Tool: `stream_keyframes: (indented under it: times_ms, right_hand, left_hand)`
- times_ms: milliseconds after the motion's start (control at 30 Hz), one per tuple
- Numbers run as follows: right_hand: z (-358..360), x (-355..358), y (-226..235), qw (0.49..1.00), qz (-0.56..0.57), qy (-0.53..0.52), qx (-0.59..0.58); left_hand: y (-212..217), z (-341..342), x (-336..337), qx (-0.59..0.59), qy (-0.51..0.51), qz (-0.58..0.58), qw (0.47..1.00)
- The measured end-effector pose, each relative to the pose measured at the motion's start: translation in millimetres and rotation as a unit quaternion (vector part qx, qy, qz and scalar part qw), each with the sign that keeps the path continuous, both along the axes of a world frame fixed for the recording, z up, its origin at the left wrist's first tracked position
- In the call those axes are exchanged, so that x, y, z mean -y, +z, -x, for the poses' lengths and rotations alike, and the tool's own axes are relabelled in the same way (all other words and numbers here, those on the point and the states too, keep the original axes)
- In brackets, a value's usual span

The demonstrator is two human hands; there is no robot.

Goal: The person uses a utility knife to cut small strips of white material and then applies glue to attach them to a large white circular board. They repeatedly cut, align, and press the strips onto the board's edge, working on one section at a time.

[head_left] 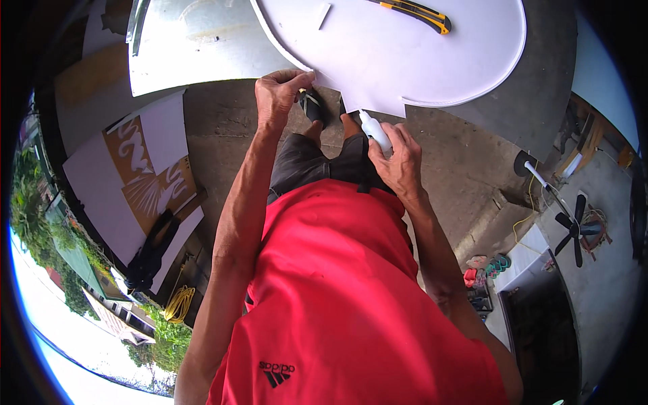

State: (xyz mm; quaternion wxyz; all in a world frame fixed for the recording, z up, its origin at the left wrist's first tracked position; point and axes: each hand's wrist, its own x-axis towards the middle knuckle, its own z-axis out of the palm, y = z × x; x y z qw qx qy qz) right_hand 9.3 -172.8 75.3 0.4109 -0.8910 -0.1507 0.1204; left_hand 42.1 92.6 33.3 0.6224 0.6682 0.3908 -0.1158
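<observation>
In front of me lies a large white sheet [398, 57] with a rounded outline and a narrow raised strip [466, 96] along its curved edge. A short straight-sided tab [374, 100] of it points toward me. My left hand [278, 98] pinches the sheet's edge strip, left of the tab, between thumb and fingers. My right hand [399, 158] is wrapped round a small white squeeze bottle [375, 130]. The bottle's thin nozzle tilts up to the tab's near edge; whether it touches I cannot tell.
A yellow and black utility knife [418, 15] and a small white strip [325, 16] lie on the sheet. A shiny metal-like panel [196, 50] extends to the left. White and brown boards [145, 169] stand at left. A black-bladed fan [574, 228] is at right.
</observation>
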Motion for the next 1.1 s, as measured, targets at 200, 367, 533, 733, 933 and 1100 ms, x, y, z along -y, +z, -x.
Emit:
stream_keyframes:
  times_ms: [200,367,533,733,933,1100]
  right_hand:
    - [-0.9,-10.0,-2.2,1.0,0.015,0.008,0.013]
    - [-2.1,-12.6,-5.4,1.0,0.017,0.02,0.017]
    - [-1.3,-13.0,-5.8,0.999,0.015,0.025,0.019]
    - [-2.3,-13.2,-3.8,0.999,0.011,0.027,0.02]
    - [-4.5,-11.4,-2.9,0.999,0.01,0.035,0.028]
    - [-5.8,-11.6,-1.4,0.999,0.011,0.037,0.036]
  left_hand:
    - [-0.9,1.8,2.5,0.011,0.009,0.002,1.0]
    - [1.4,0.4,2.4,0.008,0.009,0.001,1.0]
    - [1.3,0.6,2.1,0.013,0.011,0.005,1.0]
    - [2.7,0.4,1.8,0.009,0.008,0.003,1.0]
    - [0.4,2.2,0.5,0.013,0.006,0.003,1.0]
    - [-2.2,2.4,0.9,0.012,0.008,0.0,1.0]
